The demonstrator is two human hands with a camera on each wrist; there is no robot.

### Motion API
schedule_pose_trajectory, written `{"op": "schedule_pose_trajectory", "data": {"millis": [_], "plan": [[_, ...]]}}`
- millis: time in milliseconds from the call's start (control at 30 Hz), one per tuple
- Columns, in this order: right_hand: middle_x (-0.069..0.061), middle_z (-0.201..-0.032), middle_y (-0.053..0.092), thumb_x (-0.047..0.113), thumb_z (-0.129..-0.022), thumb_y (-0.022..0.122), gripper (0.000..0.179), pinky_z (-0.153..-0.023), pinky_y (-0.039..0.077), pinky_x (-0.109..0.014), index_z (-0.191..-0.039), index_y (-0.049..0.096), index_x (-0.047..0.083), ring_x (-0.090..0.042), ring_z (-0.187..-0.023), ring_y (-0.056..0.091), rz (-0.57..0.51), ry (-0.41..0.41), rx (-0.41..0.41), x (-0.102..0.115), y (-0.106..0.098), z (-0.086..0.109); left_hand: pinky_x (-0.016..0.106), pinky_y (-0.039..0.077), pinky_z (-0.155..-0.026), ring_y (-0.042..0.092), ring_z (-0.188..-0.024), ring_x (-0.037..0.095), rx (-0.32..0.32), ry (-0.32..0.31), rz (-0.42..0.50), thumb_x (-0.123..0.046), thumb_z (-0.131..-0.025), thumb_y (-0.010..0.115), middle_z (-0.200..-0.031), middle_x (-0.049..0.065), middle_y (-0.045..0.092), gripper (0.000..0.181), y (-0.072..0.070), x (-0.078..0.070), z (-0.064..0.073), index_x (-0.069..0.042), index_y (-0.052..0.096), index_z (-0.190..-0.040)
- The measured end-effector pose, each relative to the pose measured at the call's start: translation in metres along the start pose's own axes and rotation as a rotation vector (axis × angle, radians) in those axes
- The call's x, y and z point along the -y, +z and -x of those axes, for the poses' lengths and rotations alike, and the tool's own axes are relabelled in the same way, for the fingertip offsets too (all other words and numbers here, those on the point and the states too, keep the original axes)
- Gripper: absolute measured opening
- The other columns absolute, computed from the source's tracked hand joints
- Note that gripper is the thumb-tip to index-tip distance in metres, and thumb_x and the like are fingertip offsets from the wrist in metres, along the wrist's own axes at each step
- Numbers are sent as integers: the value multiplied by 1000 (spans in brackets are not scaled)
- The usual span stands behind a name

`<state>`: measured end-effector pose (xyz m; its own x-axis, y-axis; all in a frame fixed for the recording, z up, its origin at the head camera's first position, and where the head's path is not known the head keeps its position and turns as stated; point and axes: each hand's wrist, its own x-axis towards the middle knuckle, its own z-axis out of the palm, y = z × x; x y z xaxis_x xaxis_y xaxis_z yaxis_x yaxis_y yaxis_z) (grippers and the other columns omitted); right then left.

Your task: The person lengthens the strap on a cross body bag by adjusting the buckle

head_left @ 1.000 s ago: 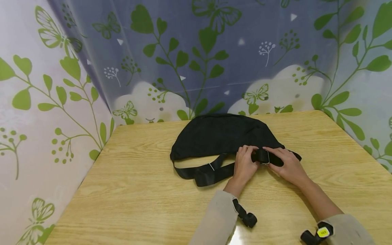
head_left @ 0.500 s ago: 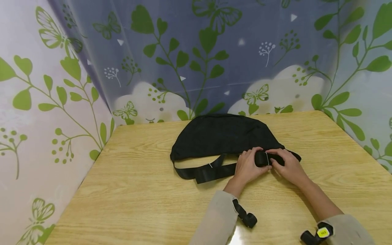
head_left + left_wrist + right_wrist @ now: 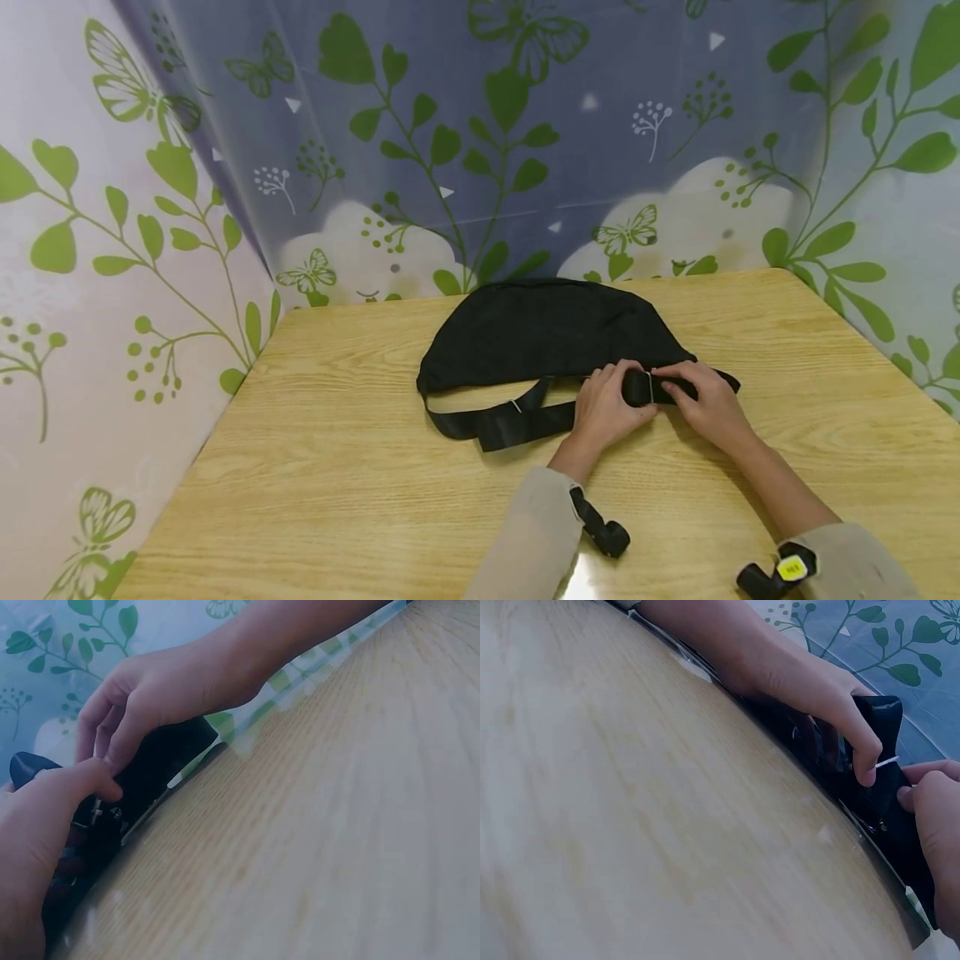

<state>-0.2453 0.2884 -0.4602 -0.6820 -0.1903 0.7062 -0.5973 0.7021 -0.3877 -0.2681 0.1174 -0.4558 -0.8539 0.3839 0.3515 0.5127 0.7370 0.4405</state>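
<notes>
A black waist bag [image 3: 547, 329] lies at the back of the table, its webbing strap [image 3: 517, 427] looped in front. My left hand [image 3: 609, 408] grips a folded loop of that strap just left of a thin metal slider [image 3: 651, 387]. On the slider's other side, my right hand [image 3: 711, 407] pinches the strap between thumb and fingers. In the right wrist view, the left thumb presses right at the slider [image 3: 885, 762] and the strap loop stands up behind it. A second metal slider [image 3: 515, 406] shows farther left on the strap. The left fingers are partly hidden behind the webbing.
The wood-grain table [image 3: 337, 483] extends to both sides and in front of the bag. Printed curtains [image 3: 420, 125] with leaves and butterflies stand along its back and sides. Black bands [image 3: 600, 527] hang at the sleeve cuffs.
My left hand has shifted slightly right and toward me, its thumb coming under the strap beside the slider. The slider has moved a little left. The bag has stayed in place.
</notes>
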Motion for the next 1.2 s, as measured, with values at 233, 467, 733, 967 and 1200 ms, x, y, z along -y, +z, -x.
{"op": "schedule_pose_trajectory", "data": {"millis": [233,467,733,967,1200], "plan": [[-13,-87,65,-13,-71,68,23,-72,39,-46,-88,68,3,-32,-80,53,112,80,-45,0,-4,-1,19,36,-61,46,-74,8,-43,-36,5,-45,-73,72,-95,-7,54,50,0,0,0,-26,53,-115],[-18,-88,63,-6,-72,61,18,-73,35,-53,-86,67,4,-38,-84,51,229,184,-36,-2,-9,2,19,37,-62,47,-74,8,-71,-28,-4,-44,-73,73,-93,-8,54,49,0,0,0,-26,55,-115],[-17,-100,62,-7,-71,63,37,-80,36,-53,-106,64,3,-36,-91,54,229,-73,115,-4,-6,4,19,35,-64,46,-74,7,-52,-8,18,-41,-75,72,-95,-8,54,46,0,1,1,-27,55,-116],[-14,-103,60,-5,-80,64,32,-82,35,-52,-111,61,1,-34,-95,52,44,-2,162,0,-3,3,18,35,-65,46,-74,6,-30,1,3,-42,-76,71,-94,-8,54,46,0,1,1,-27,54,-116],[-3,-88,56,-4,-82,64,18,-72,39,-28,-99,65,3,-17,-80,53,5,66,71,1,-1,2,18,36,-67,47,-76,6,-27,16,-12,-43,-75,71,-94,-9,54,47,2,2,-1,-25,55,-116]]}}
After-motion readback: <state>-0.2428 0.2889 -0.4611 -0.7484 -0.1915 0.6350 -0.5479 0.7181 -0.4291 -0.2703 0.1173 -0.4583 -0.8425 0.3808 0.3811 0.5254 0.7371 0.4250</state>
